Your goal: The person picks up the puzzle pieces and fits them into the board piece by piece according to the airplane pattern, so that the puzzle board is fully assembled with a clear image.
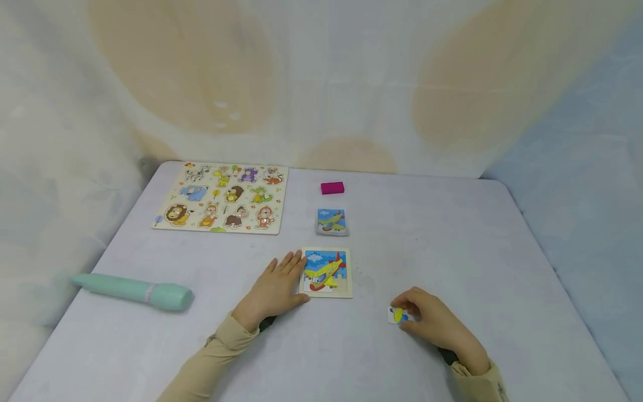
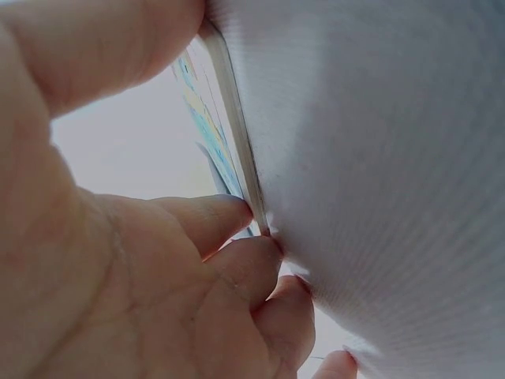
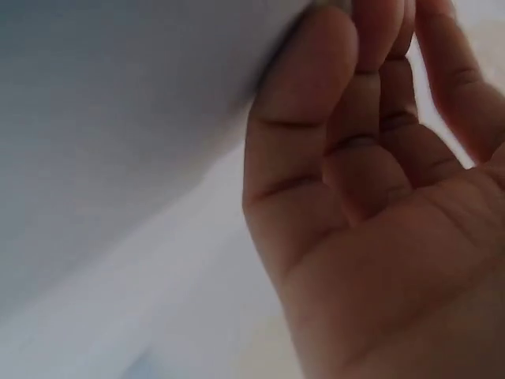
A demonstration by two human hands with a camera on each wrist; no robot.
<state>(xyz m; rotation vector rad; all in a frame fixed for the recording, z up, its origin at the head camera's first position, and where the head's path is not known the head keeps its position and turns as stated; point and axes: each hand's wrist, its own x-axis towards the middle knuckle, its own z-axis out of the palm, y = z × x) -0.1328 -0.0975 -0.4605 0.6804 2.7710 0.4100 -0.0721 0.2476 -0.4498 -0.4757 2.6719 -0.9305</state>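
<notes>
In the head view, a small wooden jigsaw tray (image 1: 350,279) lies in front of me, showing a yellow airplane on blue sky. White patches show at the lower left of its picture. My left hand (image 1: 275,290) lies flat along the tray's left side, fingers stretched out and thumb near the lower left corner. The left wrist view shows the tray's edge (image 2: 241,126) touched by the thumb and a finger. To the right, my right hand (image 1: 434,321) pinches a white, yellow and blue puzzle piece (image 1: 398,315) low over the table. The right wrist view hides the piece behind curled fingers (image 3: 300,103).
Behind the tray lies a small square airplane picture (image 1: 331,221), then a magenta block (image 1: 332,188). An animal peg puzzle board (image 1: 221,197) occupies the back left. A mint-green, pen-shaped object (image 1: 135,290) lies at the left. Draped cloth (image 1: 346,84) surrounds the table.
</notes>
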